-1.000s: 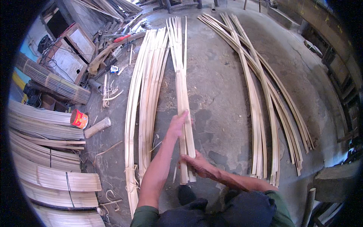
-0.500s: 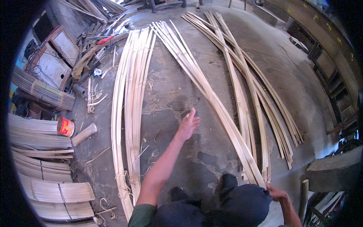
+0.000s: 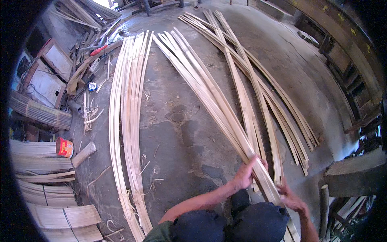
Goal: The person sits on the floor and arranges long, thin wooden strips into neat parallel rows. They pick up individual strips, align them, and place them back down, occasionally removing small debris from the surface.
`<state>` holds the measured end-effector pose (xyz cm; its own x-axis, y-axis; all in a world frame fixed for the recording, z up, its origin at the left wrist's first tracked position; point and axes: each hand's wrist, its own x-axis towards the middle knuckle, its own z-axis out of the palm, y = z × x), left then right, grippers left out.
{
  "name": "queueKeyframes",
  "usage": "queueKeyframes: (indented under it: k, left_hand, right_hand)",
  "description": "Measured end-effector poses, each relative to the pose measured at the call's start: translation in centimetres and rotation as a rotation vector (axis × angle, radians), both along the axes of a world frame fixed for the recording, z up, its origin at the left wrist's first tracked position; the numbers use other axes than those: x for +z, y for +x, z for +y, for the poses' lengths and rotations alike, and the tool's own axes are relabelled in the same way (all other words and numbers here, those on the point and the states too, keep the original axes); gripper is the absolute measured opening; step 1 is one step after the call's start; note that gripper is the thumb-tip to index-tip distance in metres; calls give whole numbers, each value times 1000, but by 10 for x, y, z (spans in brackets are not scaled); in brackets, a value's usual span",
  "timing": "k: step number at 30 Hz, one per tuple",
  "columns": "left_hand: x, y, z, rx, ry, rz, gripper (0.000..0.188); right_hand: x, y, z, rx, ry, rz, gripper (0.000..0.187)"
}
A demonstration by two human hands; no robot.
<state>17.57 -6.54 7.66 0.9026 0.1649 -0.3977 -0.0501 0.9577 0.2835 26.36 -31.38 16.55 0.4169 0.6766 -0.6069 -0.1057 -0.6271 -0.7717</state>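
A bundle of long, pale wooden strips, bamboo-like slats (image 3: 225, 117), runs slantwise from the far middle of the floor to my lap. My left hand (image 3: 244, 174) is closed around this bundle just ahead of my knees, thumb on top. Beside the near part of the same bundle, at its right edge, is my right hand (image 3: 292, 197). Its fingers are blurred and partly hidden, so its grip is unclear. The bundle's near end passes my right knee, and its far ends fan apart on the floor.
Two long groups of slats (image 3: 131, 105) lie to the left, tied near their close end. More slats (image 3: 258, 84) cross at right. Stacked slat bundles (image 3: 66, 215), a red tin (image 3: 64, 147) and a short log (image 3: 84, 155) line the left side. A concrete block (image 3: 354, 171) stands right.
My left hand has come from open air over the floor, back and right, and closed on the slats. The bundle has shifted nearer; my right hand has moved slightly up along its edge.
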Motion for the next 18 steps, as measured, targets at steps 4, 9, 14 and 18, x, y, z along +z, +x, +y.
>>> queueKeyframes:
  k: [4,9,14,18]
  left_hand:
    - [-37,-20,-5,-162,246,74,70]
    - [-75,-28,122,185,61,13,99]
    - [-4,22,151,270,82,-319,92]
    - [70,21,159,329,129,-356,65]
  right_hand:
    - [-27,-12,1,208,-421,188,87]
    - [-29,-46,-61,61,-480,348,67]
    - [-21,-51,-94,79,-400,439,67]
    - [-12,-45,-86,128,-255,443,67]
